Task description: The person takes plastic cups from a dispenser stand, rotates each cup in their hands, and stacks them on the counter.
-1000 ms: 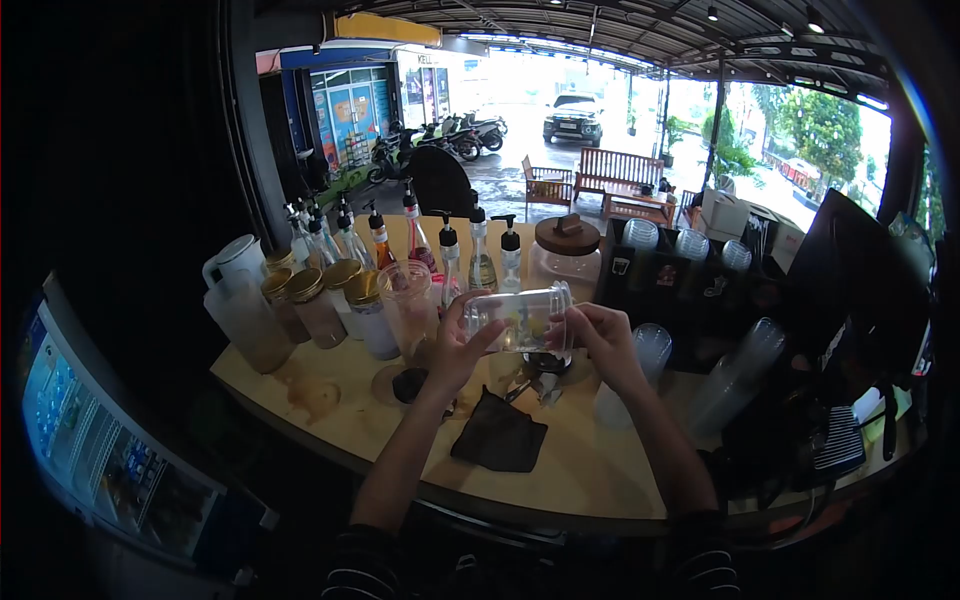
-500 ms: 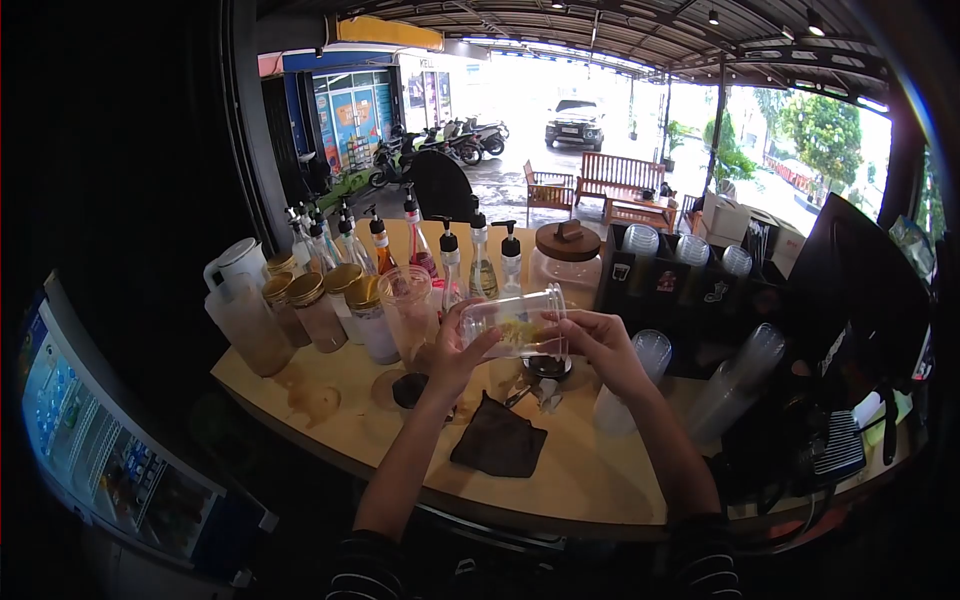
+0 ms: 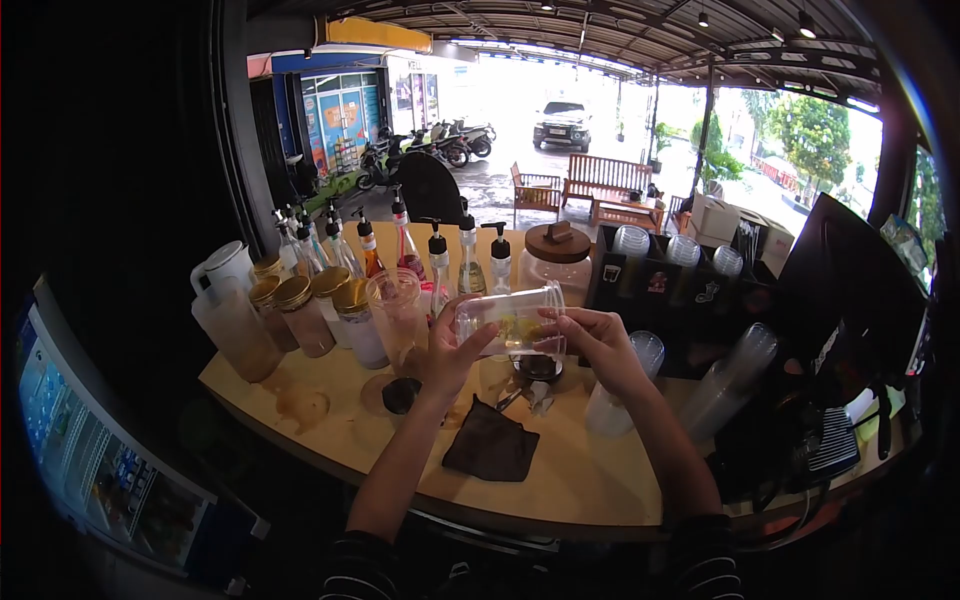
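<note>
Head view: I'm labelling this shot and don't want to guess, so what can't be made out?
Yellowish marks on the clear cup: head view, too blurred to read.
Finger ends of the left hand: head view, blurred behind the cup.
Dark round object: head view, top covered by the cup.
Anything under the dark cloth: head view, hidden by it.
Striped sleeves: head view, cut off by the bottom edge.

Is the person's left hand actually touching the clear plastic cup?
Touching: the head view shows the left hand gripping the clear plastic cup, thumb lying along its side.
</note>
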### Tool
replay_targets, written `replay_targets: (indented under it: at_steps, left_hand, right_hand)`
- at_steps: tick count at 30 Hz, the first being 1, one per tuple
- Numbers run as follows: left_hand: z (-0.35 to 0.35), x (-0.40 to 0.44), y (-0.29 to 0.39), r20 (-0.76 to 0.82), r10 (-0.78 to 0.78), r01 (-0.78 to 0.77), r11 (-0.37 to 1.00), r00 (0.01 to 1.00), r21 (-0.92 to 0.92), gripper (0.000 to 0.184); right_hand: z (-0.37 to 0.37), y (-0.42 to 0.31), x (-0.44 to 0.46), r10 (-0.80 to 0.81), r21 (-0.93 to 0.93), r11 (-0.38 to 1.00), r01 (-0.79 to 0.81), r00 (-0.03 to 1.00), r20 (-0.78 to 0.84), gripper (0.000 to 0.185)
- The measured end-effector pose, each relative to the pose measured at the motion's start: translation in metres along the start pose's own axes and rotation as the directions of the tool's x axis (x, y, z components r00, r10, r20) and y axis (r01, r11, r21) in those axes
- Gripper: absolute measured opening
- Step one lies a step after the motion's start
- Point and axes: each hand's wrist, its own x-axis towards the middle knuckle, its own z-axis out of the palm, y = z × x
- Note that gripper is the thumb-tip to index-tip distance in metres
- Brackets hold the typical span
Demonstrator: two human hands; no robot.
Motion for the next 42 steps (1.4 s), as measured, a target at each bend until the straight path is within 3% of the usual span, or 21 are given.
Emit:
replay_targets:
  at_steps: [6, 8, 12, 18, 20, 25, 27, 30, 32, 35, 37, 39, 40, 41, 42]
  left_hand:
    - [0.011, -0.004, 0.006, -0.014, 0.005, -0.004, 0.997, 1.000, 0.076, 0.048]
    - [0.012, -0.004, 0.005, 0.025, 0.104, -0.106, 0.986, 0.994, 0.129, 0.049]
    - [0.012, -0.003, -0.001, 0.053, 0.121, -0.128, 0.978, 0.991, 0.165, 0.052]
    - [0.020, -0.003, -0.010, 0.068, 0.051, -0.050, 0.999, 0.996, -0.018, 0.055]
    - [0.025, -0.005, -0.008, 0.056, -0.042, 0.046, 0.996, 0.998, -0.079, 0.054]
    - [0.035, -0.004, -0.006, 0.058, 0.009, -0.009, 1.000, 0.998, -0.006, 0.054]
    - [0.041, -0.003, -0.006, 0.057, -0.002, 0.002, 1.000, 0.998, -0.004, 0.054]
    - [0.057, 0.003, -0.014, -0.031, 0.030, -0.032, 0.995, 0.999, -0.095, 0.060]
    - [0.074, 0.003, -0.011, -0.055, -0.043, 0.025, 0.956, 0.998, -0.294, 0.063]
    - [0.096, -0.001, -0.021, 0.039, -0.043, 0.051, 0.968, 0.998, -0.246, 0.062]
    - [0.107, 0.005, -0.024, 0.031, -0.028, 0.034, 0.976, 0.999, -0.217, 0.061]
    - [0.115, 0.015, -0.017, 0.197, 0.030, -0.056, 0.990, 0.980, 0.129, 0.061]
    - [0.128, 0.016, -0.010, 0.192, 0.150, -0.175, 0.977, 0.970, 0.124, 0.062]
    - [0.136, 0.020, -0.010, 0.204, 0.150, -0.176, 0.978, 0.967, 0.116, 0.062]
    - [0.144, 0.023, -0.011, 0.218, 0.265, -0.311, 0.925, 0.939, 0.216, 0.063]
  right_hand:
    - [-0.008, 0.006, -0.005, 0.001, 0.020, 1.000, -0.002, 1.000, 0.011, 0.034]
    - [-0.008, 0.010, -0.008, 0.008, 0.049, 0.999, -0.008, 1.000, -0.015, 0.035]
    - [-0.010, 0.011, -0.016, 0.031, 0.085, 0.996, -0.026, 0.998, -0.050, 0.036]
    - [-0.014, 0.005, -0.025, 0.036, 0.105, 0.994, -0.030, 0.998, -0.056, 0.034]
    - [-0.016, 0.002, -0.028, 0.026, 0.094, 0.995, -0.020, 0.998, -0.063, 0.034]
    - [-0.020, 0.000, -0.033, 0.012, 0.056, 0.998, -0.008, 0.998, -0.066, 0.037]
    - [-0.022, 0.003, -0.035, 0.006, 0.122, 0.993, 0.000, 0.999, -0.053, 0.037]
    - [-0.019, 0.008, -0.039, -0.022, 0.206, 0.978, 0.020, 1.000, 0.006, 0.036]
    - [-0.021, 0.018, -0.043, -0.040, 0.198, 0.979, 0.038, 0.999, 0.005, 0.036]
    - [-0.026, 0.012, -0.054, -0.078, 0.177, 0.981, 0.081, 0.997, -0.023, 0.034]
    - [-0.041, 0.008, -0.064, -0.042, 0.114, 0.992, 0.048, 0.997, -0.059, 0.033]
    - [-0.057, -0.002, -0.073, 0.022, 0.000, 1.000, -0.022, 0.991, -0.129, 0.034]
    - [-0.062, -0.012, -0.078, -0.058, -0.276, 0.961, -0.027, 0.954, -0.295, 0.037]
    - [-0.067, -0.025, -0.084, -0.177, -0.525, 0.847, -0.082, 0.889, -0.423, 0.041]
    - [-0.069, -0.043, -0.086, -0.239, -0.618, 0.776, -0.126, 0.848, -0.473, 0.053]
